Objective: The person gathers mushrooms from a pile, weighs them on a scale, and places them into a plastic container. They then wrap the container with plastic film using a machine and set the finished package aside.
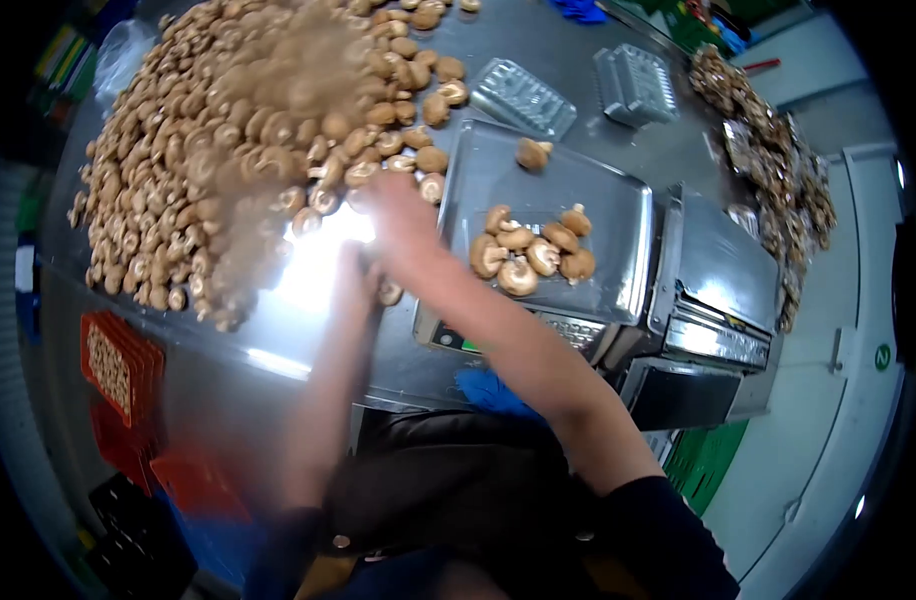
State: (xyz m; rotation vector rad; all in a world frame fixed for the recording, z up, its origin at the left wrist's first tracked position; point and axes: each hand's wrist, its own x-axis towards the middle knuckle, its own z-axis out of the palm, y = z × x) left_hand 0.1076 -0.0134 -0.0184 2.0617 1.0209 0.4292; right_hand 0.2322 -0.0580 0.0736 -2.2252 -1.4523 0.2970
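A large heap of brown-capped mushrooms (178,170) spreads over the steel table at the left and top. My right hand (403,220) is at the heap's near right edge, by the tray's left rim; glare and blur hide its fingers. Just below it, my left hand (360,275) is also smeared by glare, and a single mushroom (390,292) lies right beside it. What either hand holds, if anything, does not show. On the metal tray (608,200) sits a loose cluster of several mushrooms (518,275), with another mushroom (533,153) near its top edge.
The tray rests on a scale (443,338). Clear plastic punnets (523,97) stand beyond it, and a metal wrapping machine (723,265) is to the right. Packed mushrooms (768,160) line the far right. Red crates (123,370) stand at lower left; a blue cloth (493,390) lies near my waist.
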